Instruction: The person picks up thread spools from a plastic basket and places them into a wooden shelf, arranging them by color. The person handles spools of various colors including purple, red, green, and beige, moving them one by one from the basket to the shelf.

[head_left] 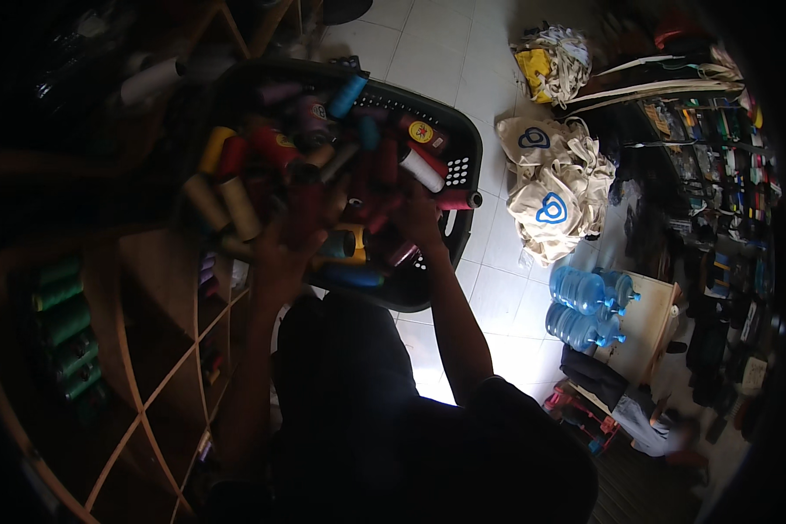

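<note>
A dark plastic basket point(468, 144) with a perforated wall is heaped with thread spools in red, tan, yellow, blue and white. Inside its near left part, my left hand point(284, 258) is closed round a dark red thread spool point(304, 205); shadow hides part of the grip. My right hand point(419, 220) reaches over the right side among dark red spools, its fingertips hidden in the dark. Close by lie a white spool point(424, 170) and a red spool point(458, 200) at the rim. Two tan spools point(239, 208) lie left of my left hand.
At the left, a wooden rack point(140, 419) with diagonal compartments holds green spools point(65, 319). Cream cloth bags point(550, 196) lie on the tiled floor point(437, 52) to the right. Beyond are blue water jugs point(581, 293), a person point(642, 415) and crowded shelves point(725, 166).
</note>
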{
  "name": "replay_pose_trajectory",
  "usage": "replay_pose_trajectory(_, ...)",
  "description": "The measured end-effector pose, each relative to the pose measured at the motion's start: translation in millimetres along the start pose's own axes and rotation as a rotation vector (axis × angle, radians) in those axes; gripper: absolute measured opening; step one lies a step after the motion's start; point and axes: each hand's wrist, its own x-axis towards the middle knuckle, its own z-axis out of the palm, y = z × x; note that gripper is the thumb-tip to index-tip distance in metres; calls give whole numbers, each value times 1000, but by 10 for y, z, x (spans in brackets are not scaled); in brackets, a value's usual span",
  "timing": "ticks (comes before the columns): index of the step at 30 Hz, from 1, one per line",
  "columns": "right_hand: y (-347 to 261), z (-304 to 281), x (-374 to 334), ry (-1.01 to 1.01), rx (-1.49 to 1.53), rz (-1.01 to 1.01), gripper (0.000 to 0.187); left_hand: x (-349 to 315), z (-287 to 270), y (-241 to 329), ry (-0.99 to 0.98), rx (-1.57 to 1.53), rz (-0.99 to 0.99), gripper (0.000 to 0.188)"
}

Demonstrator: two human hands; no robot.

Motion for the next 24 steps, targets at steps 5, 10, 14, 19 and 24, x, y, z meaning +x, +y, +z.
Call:
replay_pose_trajectory(5,-387,-194,7,-71,197,292,64,-139,-439,-277,136,-256,144,46)
replay_pose_trajectory(10,121,-558,-277,34,223,42,39,-296,-645,-124,183,-254,73,45)
replay_pose_trajectory(14,-274,-1033,-475,-146,1018,462,44,-398,-818,-273,237,-357,33,51)
replay_pose_trajectory(19,-336,-1019,-692,-405,1257,384,60,-505,-988,-71,263,-303,-105,63)
replay_pose_trajectory(24,-197,-830,-529,-168,341,287,42,-565,-1040,174,332,-246,-232,72)
